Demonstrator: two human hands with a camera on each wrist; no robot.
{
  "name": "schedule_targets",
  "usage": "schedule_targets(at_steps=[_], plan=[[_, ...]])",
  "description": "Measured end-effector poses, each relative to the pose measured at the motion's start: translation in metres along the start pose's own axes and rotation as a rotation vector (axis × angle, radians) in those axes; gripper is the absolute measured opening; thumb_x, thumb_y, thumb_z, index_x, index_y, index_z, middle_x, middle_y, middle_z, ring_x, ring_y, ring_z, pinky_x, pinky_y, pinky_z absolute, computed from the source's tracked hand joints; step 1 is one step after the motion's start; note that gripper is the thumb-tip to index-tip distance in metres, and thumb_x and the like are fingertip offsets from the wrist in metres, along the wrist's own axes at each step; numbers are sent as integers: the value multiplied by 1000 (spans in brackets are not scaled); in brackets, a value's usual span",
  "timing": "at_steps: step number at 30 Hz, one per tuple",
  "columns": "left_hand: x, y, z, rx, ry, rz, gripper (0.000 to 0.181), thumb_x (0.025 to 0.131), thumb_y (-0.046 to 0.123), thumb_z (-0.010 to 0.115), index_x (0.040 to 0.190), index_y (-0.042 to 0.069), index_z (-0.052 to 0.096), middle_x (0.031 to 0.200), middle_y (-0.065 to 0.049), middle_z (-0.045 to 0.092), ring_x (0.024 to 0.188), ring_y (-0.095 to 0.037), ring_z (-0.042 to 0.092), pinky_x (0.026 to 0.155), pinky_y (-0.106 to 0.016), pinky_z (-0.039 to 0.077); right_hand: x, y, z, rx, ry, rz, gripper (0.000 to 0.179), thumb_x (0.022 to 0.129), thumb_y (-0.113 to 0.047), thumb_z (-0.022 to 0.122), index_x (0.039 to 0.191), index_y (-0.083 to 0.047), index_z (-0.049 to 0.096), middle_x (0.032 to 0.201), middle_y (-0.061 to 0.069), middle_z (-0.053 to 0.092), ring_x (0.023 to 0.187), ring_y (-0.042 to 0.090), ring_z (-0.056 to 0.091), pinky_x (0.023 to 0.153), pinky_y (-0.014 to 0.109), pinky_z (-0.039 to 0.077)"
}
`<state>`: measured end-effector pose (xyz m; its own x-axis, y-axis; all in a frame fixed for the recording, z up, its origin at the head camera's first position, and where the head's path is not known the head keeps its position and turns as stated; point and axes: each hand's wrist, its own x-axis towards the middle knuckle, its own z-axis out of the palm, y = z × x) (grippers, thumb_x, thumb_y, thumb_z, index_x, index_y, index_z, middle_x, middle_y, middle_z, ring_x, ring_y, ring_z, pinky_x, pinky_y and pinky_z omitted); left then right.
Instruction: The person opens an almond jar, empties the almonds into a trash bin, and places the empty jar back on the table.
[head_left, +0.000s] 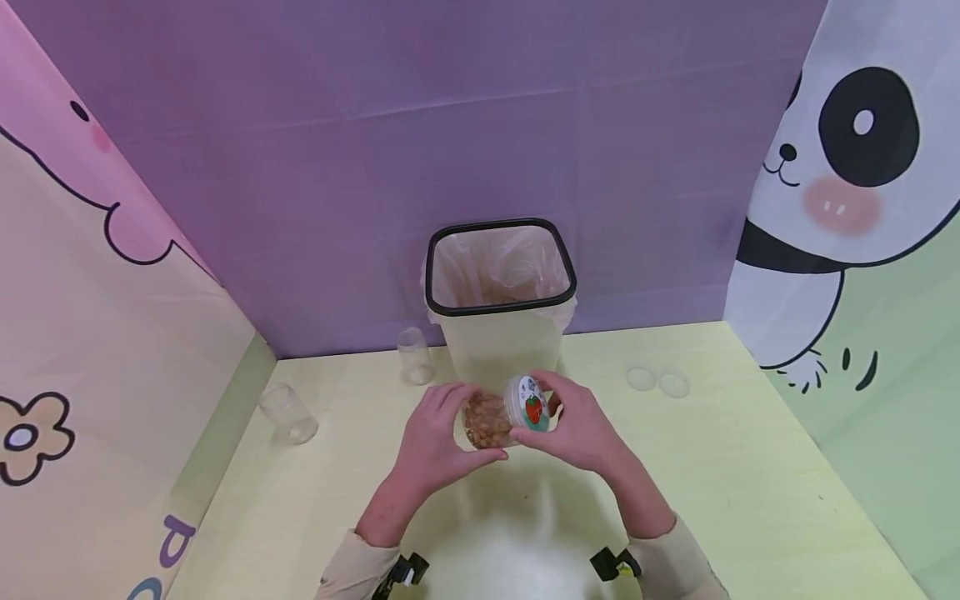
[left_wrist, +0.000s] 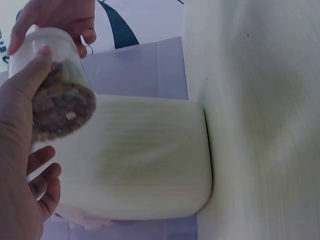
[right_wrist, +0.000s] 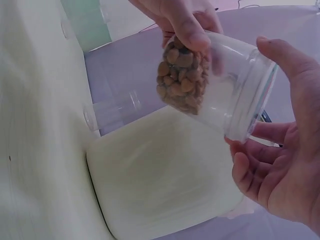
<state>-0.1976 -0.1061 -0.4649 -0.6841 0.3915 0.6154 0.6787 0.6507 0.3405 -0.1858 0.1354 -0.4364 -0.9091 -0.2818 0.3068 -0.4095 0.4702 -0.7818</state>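
A clear jar (head_left: 487,419), part filled with small brown lumps, is held tilted on its side above the table. Its lid (head_left: 533,403) carries a white and green label with a red fruit picture. My left hand (head_left: 442,433) grips the jar's body near the base, thumb along the near side. Around the lid end, my right hand (head_left: 577,425) holds on with thumb and fingers. The right wrist view shows the brown lumps (right_wrist: 182,75) gathered toward the base, with the lid (right_wrist: 254,97) seated on the mouth.
Behind the hands stands a pale bin (head_left: 501,346) with a black rim and a plastic liner. An upright clear jar (head_left: 415,357) is left of it; another clear jar (head_left: 288,414) is farther left. Two clear round discs (head_left: 641,378) lie to the right. Printed cloth walls enclose the table (head_left: 750,467).
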Motion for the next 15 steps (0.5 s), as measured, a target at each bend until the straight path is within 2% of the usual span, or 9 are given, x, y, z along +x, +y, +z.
schedule_targets(at_steps=[4,10,12,15], plan=[[-6,-7,-1,-110,-27,-39,93,62,60,84,133,9,54,127,-2,56,118,-20,49,93,-42,47,-1,2,-2,48,0,-9,74,71,-36,86,132,-9,54,100,-3,59,75,17,55,58,28,49],[-11,-8,1,-382,-117,-154,94,64,44,90,142,13,46,135,3,53,121,-15,49,90,-44,48,-1,8,0,152,-45,-19,70,73,-29,84,133,-9,52,105,0,59,76,20,54,58,30,49],[-11,-9,3,-425,-128,-168,93,65,40,91,142,14,46,134,4,54,119,-15,51,90,-42,48,-1,10,1,177,-60,-18,69,74,-26,84,133,-10,51,107,2,58,76,21,54,58,32,49],[-12,-12,5,-436,-105,-154,92,63,35,92,140,14,48,130,3,57,116,-16,53,88,-39,48,-1,11,2,179,-103,9,70,77,-26,82,136,-12,47,113,4,56,80,23,55,59,34,50]])
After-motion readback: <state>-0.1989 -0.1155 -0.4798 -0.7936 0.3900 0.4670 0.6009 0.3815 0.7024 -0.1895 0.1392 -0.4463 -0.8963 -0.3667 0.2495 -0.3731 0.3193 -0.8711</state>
